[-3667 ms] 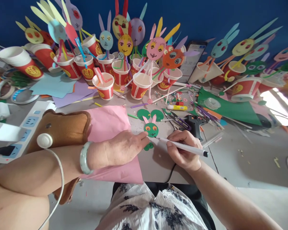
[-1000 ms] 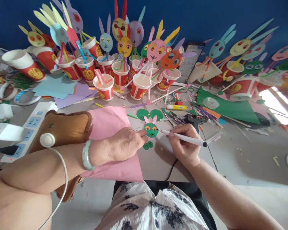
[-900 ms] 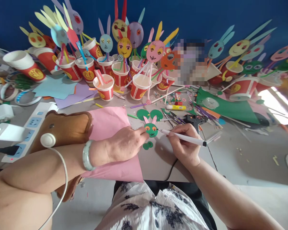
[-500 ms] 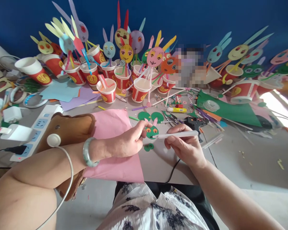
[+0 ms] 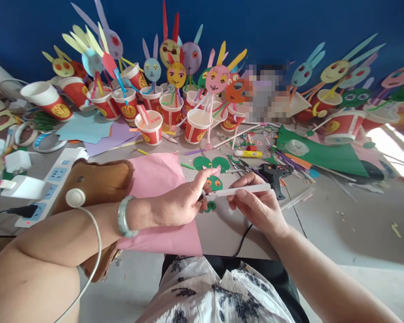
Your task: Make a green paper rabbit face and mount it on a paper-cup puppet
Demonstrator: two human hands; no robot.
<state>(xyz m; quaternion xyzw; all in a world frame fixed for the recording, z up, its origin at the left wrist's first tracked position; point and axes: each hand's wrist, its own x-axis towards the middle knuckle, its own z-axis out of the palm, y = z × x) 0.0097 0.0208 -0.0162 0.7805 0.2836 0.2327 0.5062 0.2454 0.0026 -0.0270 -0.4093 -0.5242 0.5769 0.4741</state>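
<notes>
My right hand is closed round a white marker pen, held nearly level with its tip toward the left. At that tip, my left hand pinches a small dark piece that looks like the marker's cap; fingers partly hide it. Just behind the pen is a green paper rabbit face with orange eyes and pink ears, partly covered by my left thumb and the pen. A small green paper piece with dark marks lies below the pen, close to my left fingertips.
Green paper rounds, scissors, a yellow glue stick and a black glue gun lie beyond my hands. Pink paper, a brown pouch and a power strip are left. Red paper cups with rabbit figures line the back.
The pen has shifted a little left, its tip moving off the green face. My left fingers have left the face's edge and closed at the pen's tip.
</notes>
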